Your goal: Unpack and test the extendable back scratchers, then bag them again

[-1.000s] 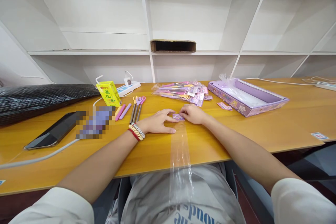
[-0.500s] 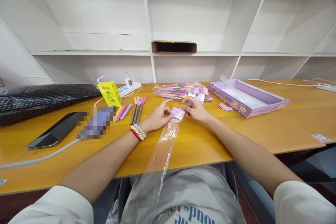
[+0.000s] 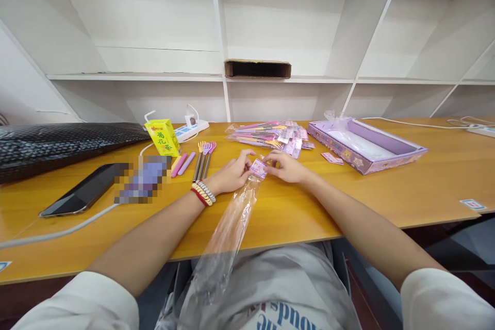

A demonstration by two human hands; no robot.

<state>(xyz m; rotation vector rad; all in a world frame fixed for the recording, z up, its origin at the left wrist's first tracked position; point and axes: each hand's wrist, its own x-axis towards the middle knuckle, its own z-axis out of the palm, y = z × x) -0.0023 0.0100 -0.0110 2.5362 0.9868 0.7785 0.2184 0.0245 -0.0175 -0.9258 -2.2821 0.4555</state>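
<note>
A long clear plastic sleeve hangs from a small pink and purple card at its top and trails over the table's front edge onto my lap. My left hand pinches the card's left side between thumb and fingers. At the card's upper right, my right hand has its fingers closed on the sleeve's top edge. Behind my hands lies a pile of packaged pink and purple sticks. Left of my left hand are several dark-handled claw-tipped sticks and purple, pink and yellow tubes.
A purple open box stands at the right, with a loose card beside it. At the left are a yellow drink carton, a black phone, a blurred device, a white cable, a power strip and a black bag.
The card has tilted and shifted slightly left. My right fingers have curled in and moved a little left, my left index finger has bent, and the sleeve's lower end has swung left.
</note>
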